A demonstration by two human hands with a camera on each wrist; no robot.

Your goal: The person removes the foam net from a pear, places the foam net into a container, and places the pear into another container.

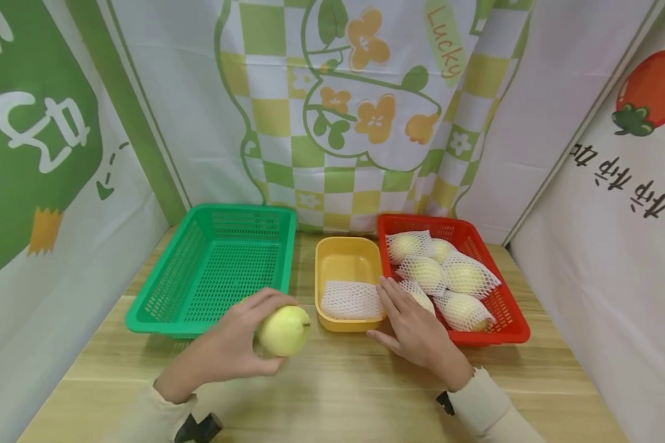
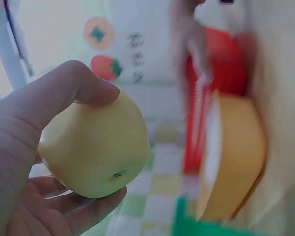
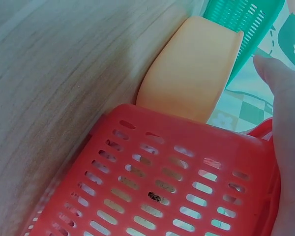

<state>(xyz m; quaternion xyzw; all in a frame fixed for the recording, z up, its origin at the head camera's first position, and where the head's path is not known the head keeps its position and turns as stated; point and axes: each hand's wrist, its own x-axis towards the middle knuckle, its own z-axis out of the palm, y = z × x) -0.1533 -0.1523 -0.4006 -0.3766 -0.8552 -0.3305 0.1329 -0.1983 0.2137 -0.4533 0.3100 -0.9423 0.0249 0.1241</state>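
Note:
My left hand (image 1: 238, 344) holds a round, pale yellow-green pear (image 1: 284, 331) above the table, in front of the green basket; its thumb and fingers curl round the bare fruit. In the left wrist view, the pear (image 2: 98, 147) shows a small dark spot in a shallow dimple. My right hand (image 1: 412, 326) reaches over the near left corner of the red basket (image 1: 510, 337), fingers fairly straight, tips by the yellow box's right rim. Whether they touch it I cannot tell. White foam net sleeves (image 1: 351, 299) lie in the yellow box (image 1: 346, 243).
Several pears in white foam nets (image 1: 468, 277) lie in the red basket, one partly behind my right hand. A green basket (image 1: 227, 271) stands at the left with nothing seen inside. Printed cloth (image 1: 338, 141) hangs behind the wooden table (image 1: 332, 394).

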